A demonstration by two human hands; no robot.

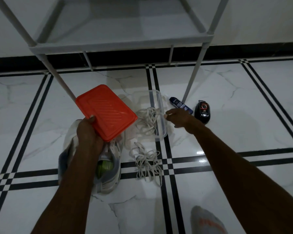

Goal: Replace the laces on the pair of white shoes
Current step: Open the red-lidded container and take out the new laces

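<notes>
The left hand [89,130] grips the orange lid [106,112]. The right hand [178,118], fingers seemingly loosely curled, sits just right of the clear container [161,115]; the fresh laces [148,119] inside lie nearest it, long axis near-to-far.

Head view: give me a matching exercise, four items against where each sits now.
Items:
1. orange lid
2. clear container
3. loose laces
4. black polish case

Places:
A. on the floor just right of the shoe
B. gripped in the left hand
C. farthest right, beside the blue tube
D. at the right hand's fingertips, laces inside

Pairs: 1-B, 2-D, 3-A, 4-C
</notes>
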